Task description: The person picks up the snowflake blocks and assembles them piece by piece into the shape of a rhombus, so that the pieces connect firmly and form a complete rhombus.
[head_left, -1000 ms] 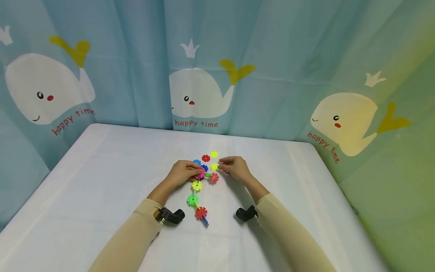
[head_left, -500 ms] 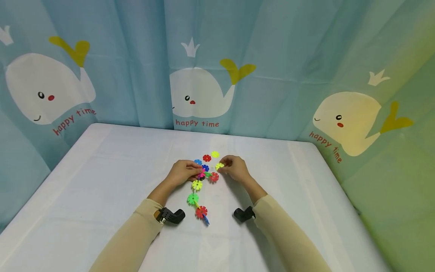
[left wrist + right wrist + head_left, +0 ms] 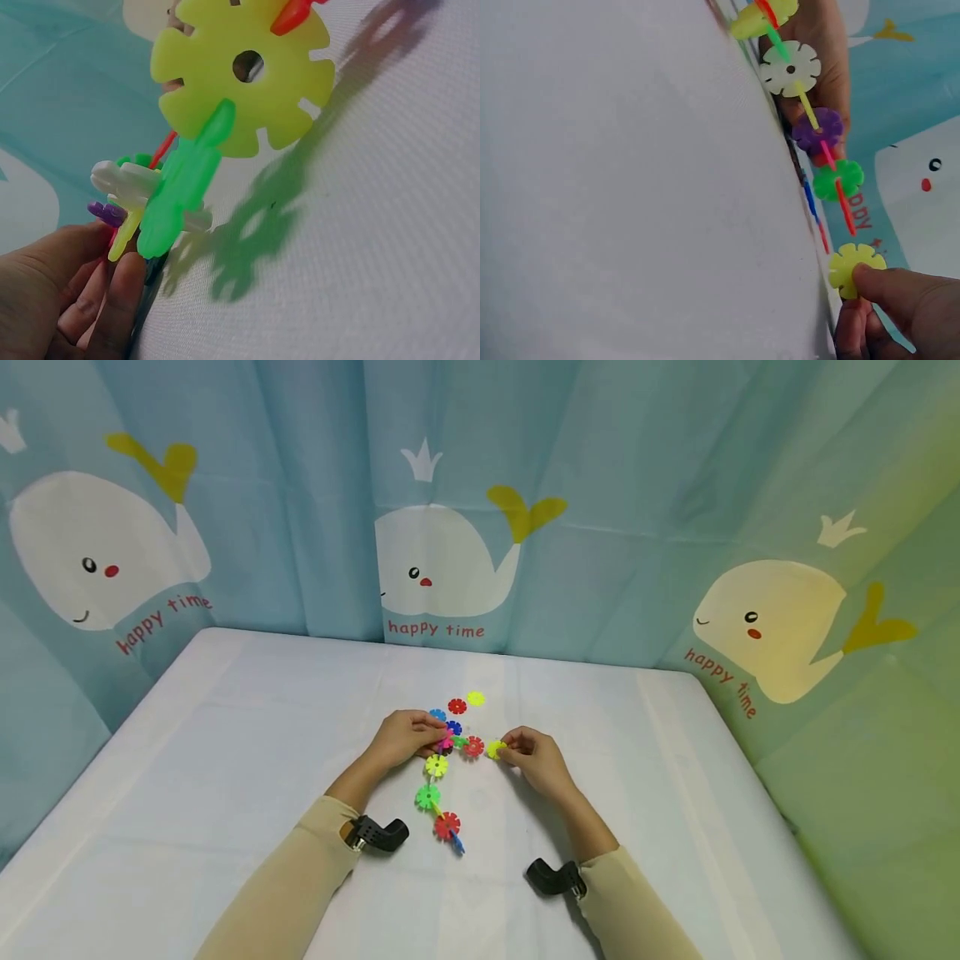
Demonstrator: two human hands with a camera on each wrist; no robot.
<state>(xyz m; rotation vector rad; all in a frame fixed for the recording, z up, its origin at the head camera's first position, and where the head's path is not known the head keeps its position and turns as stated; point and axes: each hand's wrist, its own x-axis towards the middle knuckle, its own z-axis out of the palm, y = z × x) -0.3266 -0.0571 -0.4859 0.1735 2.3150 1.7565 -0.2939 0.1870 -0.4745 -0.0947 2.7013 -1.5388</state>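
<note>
My left hand (image 3: 403, 735) grips the chain of interlocked notched snowflake discs at its pink disc (image 3: 446, 739). From there the chain runs toward me through a yellow disc (image 3: 437, 766), a green disc (image 3: 428, 797) and a red disc (image 3: 447, 826). Its other end, a red disc (image 3: 473, 746) joined to a green one, points right. Between thumb and fingers my right hand (image 3: 540, 760) pinches a loose yellow snowflake disc (image 3: 847, 266), a small gap away from that red end. In the left wrist view, the chain's large yellow disc (image 3: 195, 82) stands near the camera.
Loose snowflake discs lie beyond the hands on the white table (image 3: 247, 760): a red one (image 3: 457, 706), a yellow one (image 3: 476, 698), a dark blue one (image 3: 453, 727) and a light blue one (image 3: 437, 716). A whale-print curtain (image 3: 615, 527) hangs behind the table.
My right hand has taken hold of a yellow disc from the table and brought it nearer to me, beside the chain's red end. The left hand stays in place on the chain.
</note>
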